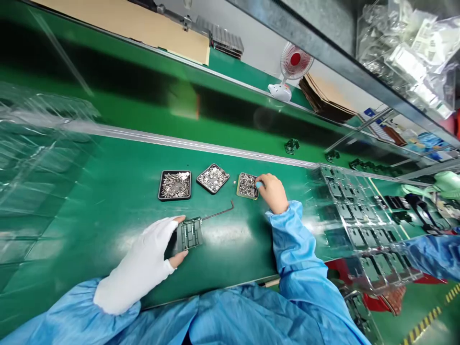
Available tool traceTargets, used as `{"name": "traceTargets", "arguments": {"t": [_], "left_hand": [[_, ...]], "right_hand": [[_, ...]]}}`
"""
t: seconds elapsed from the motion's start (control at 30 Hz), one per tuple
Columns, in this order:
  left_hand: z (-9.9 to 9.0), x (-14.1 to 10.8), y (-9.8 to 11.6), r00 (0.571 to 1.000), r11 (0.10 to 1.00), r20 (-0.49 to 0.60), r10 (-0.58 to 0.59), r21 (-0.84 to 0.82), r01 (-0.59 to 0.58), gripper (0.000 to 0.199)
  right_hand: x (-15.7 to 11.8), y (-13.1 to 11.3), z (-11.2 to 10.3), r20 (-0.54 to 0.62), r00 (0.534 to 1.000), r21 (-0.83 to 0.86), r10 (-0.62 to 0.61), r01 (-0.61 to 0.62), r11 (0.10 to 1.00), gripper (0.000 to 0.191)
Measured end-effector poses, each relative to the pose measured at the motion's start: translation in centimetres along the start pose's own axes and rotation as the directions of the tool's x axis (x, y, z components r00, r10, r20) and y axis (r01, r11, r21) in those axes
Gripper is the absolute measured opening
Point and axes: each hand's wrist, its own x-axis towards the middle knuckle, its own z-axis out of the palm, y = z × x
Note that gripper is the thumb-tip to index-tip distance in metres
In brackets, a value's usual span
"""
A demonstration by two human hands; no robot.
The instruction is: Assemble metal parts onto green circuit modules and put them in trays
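Note:
My left hand (pixel 151 256), in a white glove with bare fingertips, grips a small dark green slotted part (pixel 191 234) by its two sides, close to the green bench top. A thin L-shaped hex key (pixel 218 213) lies just beyond that part. My right hand (pixel 273 191) reaches into the right-hand small tray (pixel 247 196), which is full of tiny metal pieces. Its fingertips are pinched together, one with a blue cover, and whatever is between them is too small to tell. Two more small trays of tiny metal pieces, a middle one (pixel 212 191) and a left one (pixel 174 198), stand alongside.
Clear plastic trays (pixel 359 220) with green parts are stacked at the right, where another person's blue sleeve (pixel 433 254) shows. More clear trays (pixel 39 182) stand at the left. A metal rail (pixel 201 147) runs behind. A white fan (pixel 293 67) sits beyond it.

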Motion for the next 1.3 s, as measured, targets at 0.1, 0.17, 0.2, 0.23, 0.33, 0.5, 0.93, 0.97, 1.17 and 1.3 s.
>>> {"name": "traceTargets", "arguments": {"t": [0.1, 0.17, 0.2, 0.23, 0.33, 0.5, 0.93, 0.97, 1.17, 1.3], "left_hand": [[0.0, 0.1, 0.0, 1.000, 1.000, -0.009, 0.010, 0.002, -0.010, 0.051], [0.0, 0.2, 0.0, 1.000, 1.000, -0.014, 0.004, -0.008, -0.004, 0.051], [0.0, 0.1, 0.0, 1.000, 1.000, -0.012, 0.000, -0.012, -0.001, 0.051], [-0.1, 0.1, 0.0, 1.000, 1.000, -0.009, -0.003, -0.015, 0.003, 0.053], [-0.7, -0.1, -0.3, 0.999, 0.999, -0.009, -0.038, -0.036, 0.038, 0.059], [-3.0, 0.9, -0.3, 0.984, 0.981, -0.064, -0.167, -0.113, 0.159, 0.047], [-4.0, 3.1, 0.4, 0.982, 0.979, -0.105, -0.155, -0.146, 0.139, 0.034], [-4.0, 3.3, 0.5, 0.983, 0.979, -0.093, -0.159, -0.146, 0.145, 0.034], [-3.7, 4.8, 1.9, 0.992, 0.987, -0.076, -0.097, -0.137, 0.086, 0.032], [-3.3, 4.9, 2.1, 0.994, 0.999, -0.108, -0.022, -0.043, 0.018, 0.038]], "right_hand": [[1.0, 1.8, 0.8, 0.034, 0.999, -0.032, -0.004, 0.006, 0.999, 0.021], [1.1, 1.8, 1.5, 0.046, 0.999, -0.035, -0.018, 0.019, 0.999, 0.019], [1.0, 1.6, 1.7, 0.046, 0.999, -0.035, -0.021, 0.022, 0.999, 0.019], [0.9, 1.5, 1.7, 0.044, 0.999, -0.031, -0.023, 0.025, 0.999, 0.018], [0.3, 1.6, 0.9, 0.020, 0.999, 0.005, -0.039, 0.039, 0.999, 0.017], [0.4, 2.7, 0.0, -0.019, 0.999, 0.048, -0.048, 0.049, 0.998, 0.020], [0.3, 1.4, -0.1, -0.094, 0.995, 0.014, -0.010, 0.011, 1.000, 0.021], [0.2, 0.9, -0.3, -0.104, 0.994, 0.026, -0.019, 0.022, 0.999, 0.022], [-2.2, -6.6, -0.6, -0.157, 0.908, 0.464, -0.389, 0.416, 0.782, 0.014], [-3.5, -10.8, 0.2, -0.196, 0.809, 0.591, -0.555, 0.549, 0.591, 0.013]]}}
